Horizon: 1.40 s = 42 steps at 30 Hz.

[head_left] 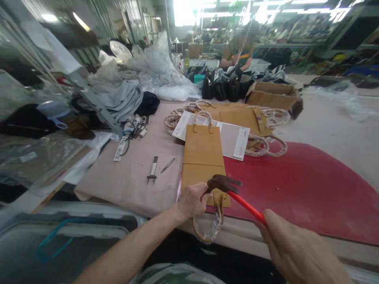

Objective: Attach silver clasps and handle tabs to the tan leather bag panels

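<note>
My right hand [287,236] is wrapped round the red handle of a claw hammer [245,205]. The dark hammer head is right beside the fingers of my left hand [194,200], over the near end of a flat tan bag piece [203,146]. My left fingers are closed; whatever they pinch is hidden. A plastic-wrapped loop handle [207,236] hangs from the near end of that piece, past the table edge. A second wrapped handle [203,116] is at its far end. Left of the bag piece lie a two-pronged metal tool [152,169] and a thin metal rod [167,165].
A red mat [302,185] covers the right front of the table. Behind are a white-edged panel [229,140], more tan bag pieces [233,114], an open cardboard box [274,94] and black bags [220,86]. A person [239,51] sits across the table. A metal post [97,102] rises at left.
</note>
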Motion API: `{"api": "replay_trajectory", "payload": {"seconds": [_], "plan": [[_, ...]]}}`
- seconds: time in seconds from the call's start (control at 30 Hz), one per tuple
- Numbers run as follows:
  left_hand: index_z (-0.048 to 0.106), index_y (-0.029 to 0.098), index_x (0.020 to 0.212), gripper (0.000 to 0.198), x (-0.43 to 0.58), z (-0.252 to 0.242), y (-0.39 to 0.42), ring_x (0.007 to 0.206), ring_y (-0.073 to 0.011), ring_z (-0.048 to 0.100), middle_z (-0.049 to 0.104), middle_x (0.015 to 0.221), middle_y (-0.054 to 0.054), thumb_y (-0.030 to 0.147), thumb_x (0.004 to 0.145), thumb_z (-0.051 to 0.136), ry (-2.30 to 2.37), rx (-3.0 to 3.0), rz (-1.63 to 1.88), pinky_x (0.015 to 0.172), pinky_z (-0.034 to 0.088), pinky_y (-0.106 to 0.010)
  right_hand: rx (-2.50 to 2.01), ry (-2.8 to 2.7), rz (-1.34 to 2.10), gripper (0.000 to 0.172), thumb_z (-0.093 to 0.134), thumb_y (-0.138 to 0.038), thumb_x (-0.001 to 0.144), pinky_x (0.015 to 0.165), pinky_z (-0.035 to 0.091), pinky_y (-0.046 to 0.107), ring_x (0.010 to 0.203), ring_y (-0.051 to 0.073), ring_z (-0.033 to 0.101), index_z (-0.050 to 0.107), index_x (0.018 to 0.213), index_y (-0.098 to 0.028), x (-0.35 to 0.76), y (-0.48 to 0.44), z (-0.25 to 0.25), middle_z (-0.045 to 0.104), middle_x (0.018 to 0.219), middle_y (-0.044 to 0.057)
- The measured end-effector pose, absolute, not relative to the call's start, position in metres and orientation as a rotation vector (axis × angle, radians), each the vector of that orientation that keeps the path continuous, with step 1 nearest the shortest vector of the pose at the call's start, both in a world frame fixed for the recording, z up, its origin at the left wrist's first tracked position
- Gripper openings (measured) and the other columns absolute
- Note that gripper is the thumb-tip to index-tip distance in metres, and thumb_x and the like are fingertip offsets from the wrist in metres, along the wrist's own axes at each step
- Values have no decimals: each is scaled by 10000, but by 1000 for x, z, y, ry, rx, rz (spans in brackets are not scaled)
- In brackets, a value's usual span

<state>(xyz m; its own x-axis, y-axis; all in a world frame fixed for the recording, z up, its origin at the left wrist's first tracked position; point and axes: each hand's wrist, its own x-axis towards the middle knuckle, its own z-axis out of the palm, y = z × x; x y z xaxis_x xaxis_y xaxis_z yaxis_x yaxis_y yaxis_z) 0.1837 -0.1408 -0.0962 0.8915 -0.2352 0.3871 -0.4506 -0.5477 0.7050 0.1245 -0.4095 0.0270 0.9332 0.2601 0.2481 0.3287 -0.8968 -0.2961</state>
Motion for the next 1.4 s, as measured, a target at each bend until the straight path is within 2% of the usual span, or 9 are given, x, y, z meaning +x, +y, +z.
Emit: {"api": "replay_trajectory", "payload": {"seconds": [0.23,0.4,0.53,0.73,0.9,1.03,1.13,1.27,1.4], "plan": [[591,198,880,62,184,-94,-140,730,-170,639,636,780,-25,143,869,563,-511,2157,363,695,497,-267,-2587,-213,-32,352,399,-494,986,495,317,275,460,154,441,399,714,-271,161,-381,10,466,518,-43],[599,196,906,53,181,-93,-138,753,-176,643,650,818,-39,173,898,552,-523,2181,334,713,511,-280,-2773,-92,278,194,550,-381,924,621,371,279,695,193,626,554,830,-211,204,-344,-27,682,768,55],[620,193,891,48,183,-92,-141,775,-175,667,680,827,-45,218,899,579,-385,2048,223,760,548,-294,-2808,-19,338,269,533,-418,945,639,371,300,800,240,679,641,930,-172,218,-331,-47,726,859,120],[599,166,933,344,209,-78,-110,729,-190,709,705,819,-39,491,830,648,231,1486,70,678,611,-320,-2860,60,405,313,443,-414,981,608,337,323,806,270,697,656,983,-185,217,-331,-52,739,877,139],[649,162,825,235,217,-61,-46,686,-212,684,695,739,-53,378,867,568,342,2193,18,632,535,-295,-2875,75,423,322,436,-433,989,603,323,332,800,286,703,649,985,-191,216,-330,-53,738,853,135],[668,170,826,190,206,-58,-21,810,-283,711,724,792,-108,287,899,537,329,2875,-278,685,496,-327,-2894,92,443,328,430,-439,998,598,314,333,792,294,706,641,995,-188,217,-329,-52,737,843,141],[695,188,920,199,200,-57,-22,895,-301,718,750,918,-120,297,929,530,264,3012,-351,727,499,-341,-2906,75,460,321,423,-445,1005,599,311,336,791,300,709,626,974,-198,217,-329,-51,736,834,135],[710,192,927,249,215,-53,-28,957,-265,710,747,1014,-113,268,981,479,268,3028,-143,796,501,-325,-2915,77,518,322,401,-459,1013,599,320,338,809,314,713,595,962,-207,219,-331,-52,731,838,138],[720,180,973,185,253,-56,-26,1052,-270,697,740,1095,-139,280,950,566,283,2988,-93,865,498,-327,-2910,69,548,356,360,-487,1020,610,348,342,824,325,715,577,950,-214,222,-333,-57,724,834,142]]}}
